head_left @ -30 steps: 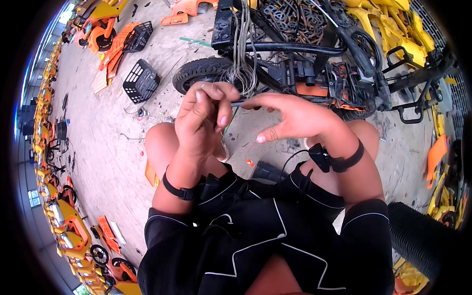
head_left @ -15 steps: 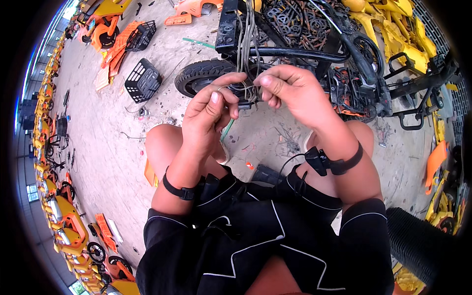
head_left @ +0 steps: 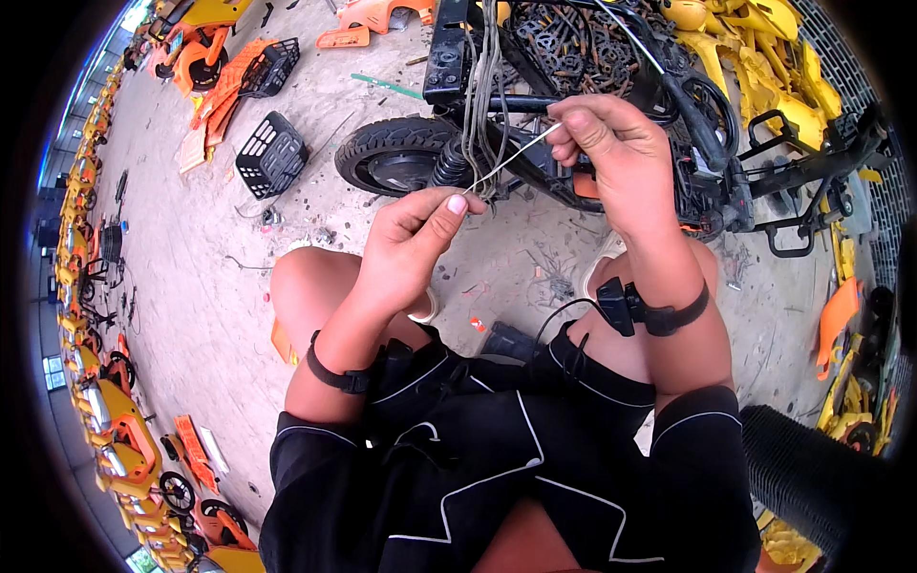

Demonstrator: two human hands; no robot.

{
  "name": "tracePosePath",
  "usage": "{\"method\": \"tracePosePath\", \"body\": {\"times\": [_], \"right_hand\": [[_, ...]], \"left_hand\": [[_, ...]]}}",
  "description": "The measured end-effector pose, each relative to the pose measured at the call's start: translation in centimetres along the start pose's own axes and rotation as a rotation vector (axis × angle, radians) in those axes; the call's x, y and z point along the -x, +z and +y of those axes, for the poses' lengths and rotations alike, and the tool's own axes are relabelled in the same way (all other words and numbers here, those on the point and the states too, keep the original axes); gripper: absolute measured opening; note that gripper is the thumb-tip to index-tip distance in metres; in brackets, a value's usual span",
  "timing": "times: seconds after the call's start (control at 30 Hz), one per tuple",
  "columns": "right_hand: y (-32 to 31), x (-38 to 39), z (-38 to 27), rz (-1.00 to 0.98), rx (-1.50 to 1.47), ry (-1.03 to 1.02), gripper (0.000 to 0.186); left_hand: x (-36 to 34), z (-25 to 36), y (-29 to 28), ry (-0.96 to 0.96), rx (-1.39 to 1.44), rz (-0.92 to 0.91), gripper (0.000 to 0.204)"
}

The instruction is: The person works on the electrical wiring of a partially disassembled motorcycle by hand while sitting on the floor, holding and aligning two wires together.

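Note:
A thin pale wire (head_left: pixel 519 156) runs taut on a slant between my hands. My right hand (head_left: pixel 626 162) pinches its upper end between thumb and fingers. Lower and to the left, my left hand (head_left: pixel 406 248) is closed, with the thumb pressed on the forefinger where the wire meets the grey cables. This bundle of grey cables (head_left: pixel 479 91) hangs down from the black frame (head_left: pixel 447 62) of a stripped bike and ends in a loop beside my left fingertips. Behind my left hand is the bike's black wheel (head_left: pixel 392 153), with a coil spring (head_left: pixel 449 164) beside it.
A black plastic basket (head_left: pixel 271 156) lies on the concrete floor left of the wheel. Rusty chains and sprockets (head_left: pixel 583 53) are heaped behind the frame. Yellow body panels (head_left: pixel 764 76) pile up at the far right. Rows of yellow bikes (head_left: pixel 129 435) line the left side.
My right hand has moved up and right, away from my left, drawing the wire out straight between them. My left hand has dropped slightly. The green strip below it no longer shows.

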State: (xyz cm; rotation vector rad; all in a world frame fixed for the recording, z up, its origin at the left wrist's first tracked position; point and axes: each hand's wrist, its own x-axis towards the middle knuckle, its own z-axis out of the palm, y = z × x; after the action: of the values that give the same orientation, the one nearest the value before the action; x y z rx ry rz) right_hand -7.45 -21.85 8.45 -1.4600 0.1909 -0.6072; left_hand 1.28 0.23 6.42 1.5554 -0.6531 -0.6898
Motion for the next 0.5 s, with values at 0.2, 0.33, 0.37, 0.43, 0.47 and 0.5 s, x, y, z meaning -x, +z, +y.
{"method": "tracePosePath", "body": {"times": [0.2, 0.33, 0.37, 0.43, 0.47, 0.5], "right_hand": [[-0.6, 0.0, -1.2, 0.046, -0.006, -0.074, 0.020], [-1.6, 0.1, -1.6, 0.065, 0.001, -0.043, 0.021], [-1.7, 0.0, -1.6, 0.039, 0.018, -0.038, 0.020], [-1.9, -0.1, -1.6, -0.011, 0.050, -0.027, 0.019], [-2.0, 0.0, -1.6, -0.010, 0.090, -0.048, 0.019], [-2.2, 0.1, -1.6, -0.010, 0.130, -0.070, 0.018]], "left_hand": [[-0.2, -0.7, 0.1, 0.102, -0.093, 0.067, 0.024], [-0.1, -0.3, -0.3, 0.132, -0.099, 0.114, 0.025], [-0.1, -0.3, -0.5, 0.105, -0.072, 0.115, 0.025], [-0.3, -0.5, -1.1, 0.050, -0.020, 0.116, 0.024], [-0.3, -0.5, -1.2, 0.028, 0.010, 0.117, 0.024], [-0.3, -0.4, -1.2, 0.006, 0.040, 0.118, 0.024]]}}
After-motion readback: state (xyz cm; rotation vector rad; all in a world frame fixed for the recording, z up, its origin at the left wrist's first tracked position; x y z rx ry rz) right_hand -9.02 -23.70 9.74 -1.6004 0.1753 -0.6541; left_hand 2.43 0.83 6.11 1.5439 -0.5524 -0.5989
